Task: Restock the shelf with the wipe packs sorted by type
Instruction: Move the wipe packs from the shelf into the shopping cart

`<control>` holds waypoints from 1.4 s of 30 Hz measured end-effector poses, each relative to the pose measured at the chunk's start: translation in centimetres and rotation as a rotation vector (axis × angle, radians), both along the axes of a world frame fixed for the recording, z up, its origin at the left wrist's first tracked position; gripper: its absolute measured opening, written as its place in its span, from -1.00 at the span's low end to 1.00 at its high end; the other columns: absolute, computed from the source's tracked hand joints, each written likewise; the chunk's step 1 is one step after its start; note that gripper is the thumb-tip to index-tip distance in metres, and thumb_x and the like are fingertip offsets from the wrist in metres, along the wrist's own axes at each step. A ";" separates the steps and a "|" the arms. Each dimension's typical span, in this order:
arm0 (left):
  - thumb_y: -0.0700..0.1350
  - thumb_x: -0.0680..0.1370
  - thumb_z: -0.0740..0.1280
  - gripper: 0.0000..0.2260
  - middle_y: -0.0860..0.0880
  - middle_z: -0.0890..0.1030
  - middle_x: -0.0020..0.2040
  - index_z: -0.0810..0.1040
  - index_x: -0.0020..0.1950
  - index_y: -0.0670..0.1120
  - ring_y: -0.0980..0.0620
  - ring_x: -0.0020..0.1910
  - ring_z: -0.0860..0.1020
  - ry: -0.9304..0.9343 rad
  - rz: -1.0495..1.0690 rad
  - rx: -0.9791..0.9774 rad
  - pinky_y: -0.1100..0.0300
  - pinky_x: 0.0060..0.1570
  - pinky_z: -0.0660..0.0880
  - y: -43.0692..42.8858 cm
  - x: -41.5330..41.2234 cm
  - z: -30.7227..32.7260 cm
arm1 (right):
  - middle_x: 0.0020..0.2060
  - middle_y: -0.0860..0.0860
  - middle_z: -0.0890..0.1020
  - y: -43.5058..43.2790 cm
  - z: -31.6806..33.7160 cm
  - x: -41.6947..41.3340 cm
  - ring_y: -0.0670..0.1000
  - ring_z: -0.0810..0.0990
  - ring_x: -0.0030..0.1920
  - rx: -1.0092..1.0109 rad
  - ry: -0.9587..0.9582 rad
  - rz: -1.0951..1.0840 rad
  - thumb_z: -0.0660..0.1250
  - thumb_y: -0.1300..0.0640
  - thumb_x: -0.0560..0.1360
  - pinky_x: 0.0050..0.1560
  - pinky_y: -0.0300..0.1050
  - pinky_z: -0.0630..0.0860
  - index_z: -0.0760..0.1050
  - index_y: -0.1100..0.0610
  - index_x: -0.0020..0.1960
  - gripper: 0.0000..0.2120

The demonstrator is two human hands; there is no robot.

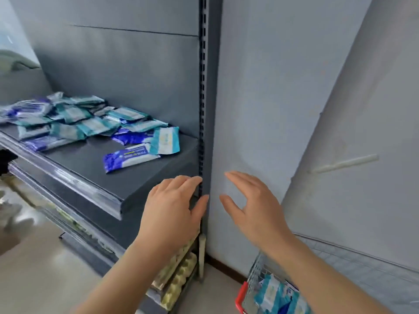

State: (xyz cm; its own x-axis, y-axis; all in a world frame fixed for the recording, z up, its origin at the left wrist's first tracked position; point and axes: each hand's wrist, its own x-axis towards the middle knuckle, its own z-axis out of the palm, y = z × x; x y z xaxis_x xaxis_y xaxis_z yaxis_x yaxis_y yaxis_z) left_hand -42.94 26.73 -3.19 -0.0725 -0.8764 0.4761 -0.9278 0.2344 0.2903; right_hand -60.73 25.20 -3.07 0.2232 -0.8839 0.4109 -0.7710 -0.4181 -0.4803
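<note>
Several wipe packs lie on the grey shelf (145,177). A heap of teal-and-white packs (90,123) and dark blue packs sits at the left. One dark blue pack (129,158) and one teal-and-white pack (165,140) lie apart, nearer the shelf's right end. My left hand (172,209) hovers with straight fingers at the shelf's right front corner, holding nothing. My right hand (251,207) is spread in the air to the right of the upright post, also holding nothing. More teal packs (274,295) lie in a wire basket (256,275) at the bottom right.
A slotted upright post (203,109) bounds the shelf on the right, with a pale wall panel (272,109) beyond it. Lower shelves hold yellowish goods (176,279). The basket has a red rim (240,298) and stands on the floor.
</note>
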 end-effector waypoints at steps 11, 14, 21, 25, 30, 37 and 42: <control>0.11 0.54 0.31 -0.66 0.05 0.63 0.11 0.56 0.26 0.02 -0.06 0.06 0.59 -0.044 0.081 -0.022 0.07 0.05 0.48 -2.2 22.0 4.4 | 0.31 -0.10 0.51 -2.3 3.6 21.4 -0.13 0.41 0.33 -0.048 -0.091 0.009 0.35 0.02 0.51 0.33 -0.28 0.30 0.45 0.05 0.38 -0.55; 0.11 0.56 0.29 -0.62 0.05 0.58 0.20 0.49 0.34 0.03 -0.04 0.17 0.53 0.002 0.037 0.027 0.08 0.13 0.43 -4.5 25.2 4.6 | 0.28 -0.06 0.54 -4.0 3.6 24.1 -0.06 0.46 0.29 -0.044 -0.081 -0.068 0.36 0.02 0.50 0.30 -0.18 0.38 0.46 0.08 0.36 -0.55; 0.13 0.57 0.25 -0.59 0.03 0.57 0.21 0.45 0.37 0.01 -0.06 0.13 0.53 0.024 -0.041 0.098 0.07 0.08 0.46 -13.5 28.2 3.5 | 0.28 -0.01 0.51 -10.2 3.1 25.1 0.06 0.43 0.29 0.108 0.084 -0.256 0.40 -0.22 0.39 0.29 -0.02 0.35 0.37 0.07 0.40 -0.32; 0.17 0.56 0.24 -0.55 -0.01 0.56 0.23 0.44 0.39 0.01 -0.09 0.18 0.51 0.017 -0.057 0.130 0.04 0.09 0.48 -19.5 28.7 2.6 | 0.49 -0.05 0.20 -14.4 1.3 24.8 0.06 0.20 0.44 0.326 0.213 -0.346 0.21 -0.59 0.14 0.42 0.04 0.21 0.06 -0.14 0.51 0.06; 0.27 0.53 0.21 -0.46 0.01 0.39 0.41 0.35 0.45 0.07 -0.08 0.40 0.33 -0.013 -0.161 0.228 -0.01 0.35 0.29 -25.5 28.8 1.2 | 0.54 0.00 -0.03 -16.3 0.1 25.6 0.08 -0.01 0.52 0.467 0.201 -0.383 0.34 -0.55 0.10 0.49 0.07 0.05 -0.07 -0.22 0.52 0.14; 0.29 0.54 0.15 -0.59 0.08 0.33 0.47 0.48 0.32 0.21 -0.02 0.51 0.13 -0.071 -0.357 0.327 -0.11 0.46 0.07 -30.7 27.7 -0.7 | 0.40 -0.14 0.25 -16.9 -0.6 27.0 -0.01 0.22 0.38 0.373 0.155 -0.448 0.39 -0.45 0.21 0.37 -0.10 0.13 0.13 -0.04 0.50 0.01; 0.34 0.48 0.23 -0.64 0.14 0.33 0.45 0.55 0.21 0.26 -0.01 0.52 0.09 -0.098 -0.388 0.335 -0.23 0.45 -0.09 -32.0 28.2 -1.2 | 0.44 -0.03 0.09 -16.9 -0.8 27.8 0.05 0.09 0.47 0.448 -0.006 -0.558 0.44 -0.39 0.20 0.46 -0.06 0.14 0.24 -0.13 0.47 -0.07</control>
State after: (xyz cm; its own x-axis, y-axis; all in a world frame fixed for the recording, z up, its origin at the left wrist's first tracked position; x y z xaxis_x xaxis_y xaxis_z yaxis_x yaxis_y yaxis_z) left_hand -14.77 -5.25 -4.38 -0.4522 -0.8794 0.1486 -0.8176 0.4753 0.3249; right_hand -32.94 8.29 -3.91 -0.3129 -0.9496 -0.0183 -0.8091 0.2766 -0.5185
